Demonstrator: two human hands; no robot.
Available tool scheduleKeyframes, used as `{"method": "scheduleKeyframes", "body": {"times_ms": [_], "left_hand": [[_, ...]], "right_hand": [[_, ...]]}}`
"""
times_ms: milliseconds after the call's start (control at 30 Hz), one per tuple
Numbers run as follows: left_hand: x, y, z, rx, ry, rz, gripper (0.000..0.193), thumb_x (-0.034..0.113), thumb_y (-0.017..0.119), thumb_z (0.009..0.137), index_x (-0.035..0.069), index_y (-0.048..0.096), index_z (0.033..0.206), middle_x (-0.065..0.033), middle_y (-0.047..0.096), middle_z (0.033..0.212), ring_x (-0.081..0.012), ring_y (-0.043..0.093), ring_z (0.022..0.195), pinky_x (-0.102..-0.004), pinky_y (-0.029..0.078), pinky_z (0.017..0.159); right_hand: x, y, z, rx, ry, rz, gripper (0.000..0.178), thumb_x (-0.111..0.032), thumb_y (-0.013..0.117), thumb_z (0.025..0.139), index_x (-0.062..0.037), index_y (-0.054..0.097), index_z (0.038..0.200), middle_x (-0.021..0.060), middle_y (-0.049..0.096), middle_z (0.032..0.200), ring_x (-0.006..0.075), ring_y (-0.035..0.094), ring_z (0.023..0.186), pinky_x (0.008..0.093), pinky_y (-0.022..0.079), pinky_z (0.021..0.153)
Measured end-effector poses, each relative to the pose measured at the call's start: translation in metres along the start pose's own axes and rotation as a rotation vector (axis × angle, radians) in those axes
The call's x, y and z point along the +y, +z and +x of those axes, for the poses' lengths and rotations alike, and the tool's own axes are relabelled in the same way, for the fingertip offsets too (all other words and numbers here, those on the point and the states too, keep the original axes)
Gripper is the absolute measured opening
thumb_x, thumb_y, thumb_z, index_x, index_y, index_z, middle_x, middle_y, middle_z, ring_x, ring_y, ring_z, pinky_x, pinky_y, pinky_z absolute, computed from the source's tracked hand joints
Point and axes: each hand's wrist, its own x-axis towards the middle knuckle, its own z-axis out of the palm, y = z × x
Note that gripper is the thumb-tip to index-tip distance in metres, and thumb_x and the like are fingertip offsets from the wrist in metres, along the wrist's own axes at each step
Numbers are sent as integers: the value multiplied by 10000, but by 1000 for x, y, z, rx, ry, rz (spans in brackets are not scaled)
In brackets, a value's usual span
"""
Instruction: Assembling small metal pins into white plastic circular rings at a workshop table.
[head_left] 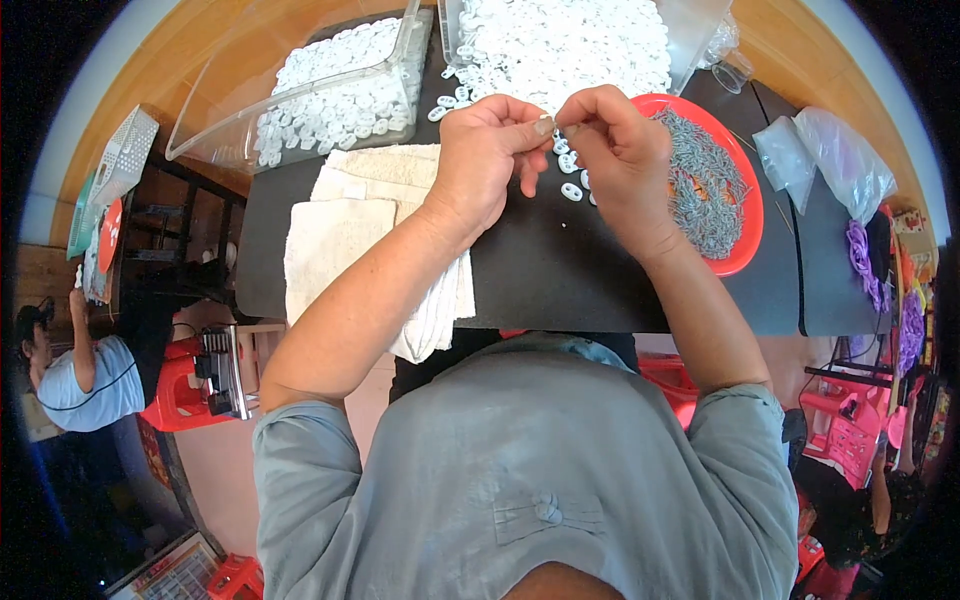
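Note:
My left hand (485,150) is closed above the far part of the table, its thumb and finger pinching a small white piece (546,117), mostly covered by the fingertips. Right against it, my right hand (622,160) pinches with thumb and forefinger; whatever lies between those fingertips is too small to make out. Beneath the hands, several loose white oval pieces with two holes (571,192) are scattered on the dark table (540,270). To the right stands a red round tray (752,215) heaped with slim grey pieces (700,150), a few orange ones among them.
Two clear plastic bins hold white pieces: one at the far left (412,130), another at the far middle (690,40). Folded cream cloths (335,240) lie near my left forearm. Clear plastic bags (845,160) rest at the right edge. Other people sit at both sides.

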Motion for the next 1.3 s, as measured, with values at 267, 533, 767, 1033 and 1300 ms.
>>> {"method": "scheduleKeyframes", "body": {"times_ms": [267,533,767,1033,1300], "left_hand": [[-4,2,-2,94,41,81,53,17,604,871,-30,582,858,-76,607,734,-112,538,534,-224,392,401],[7,-11,8,68,40,35,87,44,668,823,-20,610,818,-74,603,687,-129,554,535,-254,412,420],[8,-12,7,51,42,7,84,43,653,840,-26,609,821,-78,612,703,-130,565,542,-251,415,421],[7,-14,7,27,12,175,104,87,654,866,-10,617,858,-55,614,704,-118,558,544,-235,416,436],[-3,-10,5,22,25,76,89,73,635,871,4,606,823,-50,590,682,-109,536,532,-239,401,418]], "right_hand": [[4,13,-3,37,-102,-6,89,55,575,843,-12,597,896,-4,610,735,33,546,647,190,421,558],[14,6,6,-14,-16,-39,153,-20,598,865,-9,632,1013,3,625,759,49,536,650,208,428,575],[17,6,7,-5,-98,-186,86,-87,639,821,-49,638,898,134,658,804,292,667,720,373,514,622],[21,4,8,-63,-153,-294,73,-70,590,881,2,594,893,57,580,670,116,516,583,274,421,539],[21,10,4,-91,-15,-209,95,-99,586,893,-5,604,890,23,568,659,87,517,583,256,427,528]]}}
